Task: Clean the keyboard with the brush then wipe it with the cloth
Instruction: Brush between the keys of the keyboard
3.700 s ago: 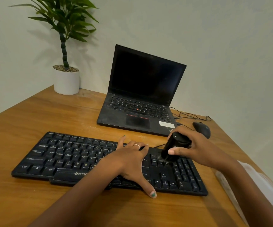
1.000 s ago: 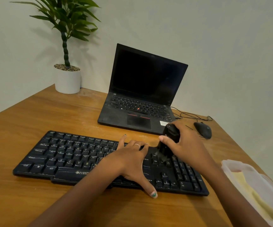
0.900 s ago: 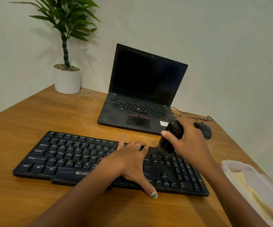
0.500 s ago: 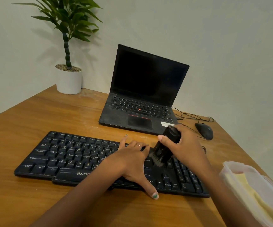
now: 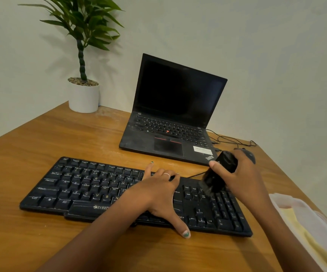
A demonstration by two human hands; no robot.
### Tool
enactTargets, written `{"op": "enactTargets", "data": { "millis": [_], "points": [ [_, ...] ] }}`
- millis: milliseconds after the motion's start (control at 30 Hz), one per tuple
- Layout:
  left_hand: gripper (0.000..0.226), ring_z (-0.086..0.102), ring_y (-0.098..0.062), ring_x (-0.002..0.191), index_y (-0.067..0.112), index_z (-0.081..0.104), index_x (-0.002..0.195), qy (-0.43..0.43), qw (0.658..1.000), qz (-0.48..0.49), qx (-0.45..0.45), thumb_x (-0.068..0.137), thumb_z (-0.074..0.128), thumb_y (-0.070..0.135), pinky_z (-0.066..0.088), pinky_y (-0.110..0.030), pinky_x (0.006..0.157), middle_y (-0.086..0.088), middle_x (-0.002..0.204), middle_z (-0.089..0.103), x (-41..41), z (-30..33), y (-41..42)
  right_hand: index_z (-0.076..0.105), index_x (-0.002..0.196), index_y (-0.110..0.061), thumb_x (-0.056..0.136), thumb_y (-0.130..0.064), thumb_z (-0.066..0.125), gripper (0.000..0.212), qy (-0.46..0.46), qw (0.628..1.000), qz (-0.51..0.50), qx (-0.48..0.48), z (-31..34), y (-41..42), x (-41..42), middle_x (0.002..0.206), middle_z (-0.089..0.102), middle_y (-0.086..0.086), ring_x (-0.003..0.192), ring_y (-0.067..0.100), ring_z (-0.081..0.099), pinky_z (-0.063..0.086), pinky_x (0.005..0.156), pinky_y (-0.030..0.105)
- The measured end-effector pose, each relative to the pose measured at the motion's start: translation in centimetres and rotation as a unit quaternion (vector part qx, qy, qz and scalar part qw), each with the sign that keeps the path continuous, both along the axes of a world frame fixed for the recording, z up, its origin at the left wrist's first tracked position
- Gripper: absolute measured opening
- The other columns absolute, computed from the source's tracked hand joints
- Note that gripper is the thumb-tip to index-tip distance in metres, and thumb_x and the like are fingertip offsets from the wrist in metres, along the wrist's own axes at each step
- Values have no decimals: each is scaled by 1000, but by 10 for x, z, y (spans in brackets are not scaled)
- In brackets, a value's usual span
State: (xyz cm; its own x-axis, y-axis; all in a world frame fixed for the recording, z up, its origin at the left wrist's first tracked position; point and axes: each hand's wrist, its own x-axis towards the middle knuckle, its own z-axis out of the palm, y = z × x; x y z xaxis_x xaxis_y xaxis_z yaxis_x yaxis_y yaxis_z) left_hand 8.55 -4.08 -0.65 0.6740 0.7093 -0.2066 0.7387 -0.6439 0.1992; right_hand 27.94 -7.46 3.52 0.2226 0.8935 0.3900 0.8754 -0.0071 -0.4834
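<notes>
Two hands over black keyboard (image 5: 84, 191) on wood table (image 5: 40, 146). Left hand (image 5: 158, 195) flat on middle keys, fingers straight and spread, thumb down past front edge. Right hand (image 5: 243, 177) curled round black brush (image 5: 217, 173), bristles down on keys at far right part of keyboard. Yellow cloth (image 5: 314, 240) in clear tub (image 5: 296, 203) at right edge of table. Laptop (image 5: 174, 118) open behind keyboard, screen dark. Mouse (image 5: 250, 156) partly hidden behind right hand. Plant pot (image 5: 84, 97) at far left corner.
</notes>
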Motion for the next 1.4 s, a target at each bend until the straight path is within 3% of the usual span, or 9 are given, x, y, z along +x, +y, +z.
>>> {"op": "enactTargets", "data": {
  "millis": [200,333,500,633,767,933,1067,1233,1400],
  "points": [
    [129,-13,-23,147,15,-8,154,4,1000,2,-1,66,62,79,-25,-54,110,-4,162,-7,-2,2,-2,42,94,-28,82,-44,63,29,-60,998,0,15,-1,-10,-6,73,47,-18,67,6,50,53,63,35],
    [130,-13,-23,147,16,-8,154,3,1000,3,-1,65,62,79,-24,-55,110,-4,162,-6,-1,2,-1,50,85,-32,78,-43,66,21,48,997,45,27,10,-26,-10,78,58,-12,74,5,58,49,60,22],
    [131,-13,-22,148,16,-8,154,7,1000,4,2,64,62,80,-23,-55,111,-4,162,-6,0,0,-1,52,87,-33,76,-42,67,21,40,996,73,-24,-3,-51,-19,77,59,-12,74,-2,57,46,55,14],
    [131,-12,-22,148,16,-8,154,9,1000,5,4,64,61,81,-22,-55,112,-4,162,-5,1,1,-1,54,88,-31,75,-45,67,23,20,990,89,-105,13,-60,-12,79,62,-9,75,4,59,52,60,21],
    [131,-12,-21,148,16,-8,154,14,1000,6,7,63,61,82,-22,-55,112,-4,162,-5,1,0,-1,52,90,-32,77,-46,65,23,8,998,63,3,3,-60,-25,76,59,-13,79,-7,55,47,56,17],
    [130,-11,-22,148,16,-6,154,13,1000,5,11,63,60,82,-23,-54,111,-4,162,-4,1,1,-1,47,87,-32,78,-48,63,24,-48,991,77,-97,12,-59,-26,76,58,-11,70,5,57,53,59,24],
    [130,-12,-22,148,16,-7,154,14,1000,4,11,64,60,82,-24,-54,110,-4,162,-6,1,0,-1,51,90,-31,78,-47,64,24,-31,998,52,-16,10,-56,-30,74,59,-10,68,4,57,52,58,27],
    [130,-11,-21,148,16,-7,154,13,1000,6,9,64,61,81,-23,-53,110,-3,162,-5,1,1,-1,51,88,-31,78,-47,64,23,-29,990,89,-108,13,-60,-31,76,59,-10,69,5,58,52,58,24],
    [131,-11,-22,148,16,-8,154,17,1000,6,12,63,60,82,-23,-53,109,-4,162,-5,2,0,-1,48,92,-32,79,-49,61,24,-34,997,60,-29,4,-65,-40,75,57,-12,69,2,56,51,58,23]
  ]
}}
